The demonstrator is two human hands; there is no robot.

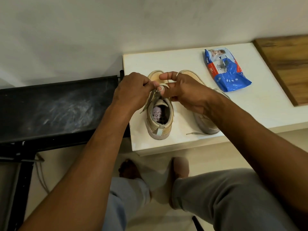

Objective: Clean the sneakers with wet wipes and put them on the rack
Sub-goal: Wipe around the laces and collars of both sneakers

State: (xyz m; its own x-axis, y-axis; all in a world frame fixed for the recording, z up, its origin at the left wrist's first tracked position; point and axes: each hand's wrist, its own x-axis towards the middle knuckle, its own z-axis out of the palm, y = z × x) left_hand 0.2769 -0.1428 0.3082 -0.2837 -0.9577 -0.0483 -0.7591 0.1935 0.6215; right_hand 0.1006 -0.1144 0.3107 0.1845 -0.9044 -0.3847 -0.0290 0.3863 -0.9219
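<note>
On the white table (253, 104), in the head view, the left sneaker (159, 117) stands upright just beside the right sneaker (207, 125), which the right forearm largely covers. The left hand (133, 90) has its fingers curled tight and pinches the laces (164, 86) above the tongue. The right hand (185, 90) pinches the same laces with thumb and lower fingers, its forefinger stretched straight across. The main risk is a hard tug on the laces, which could drag or tip the left sneaker, whose heel sits near the table's front edge above the floor. The loose lace end (193, 133) of the right sneaker trails by that edge and could catch on an arm. No wipe is in either hand, and the wet wipes pack (226, 70) lies well apart to the right, so cleaning looks undone. Both sneakers run lengthwise away from the person, toes to the wall, heels toward the knees. The black rack (55, 105) stands to the left.
</note>
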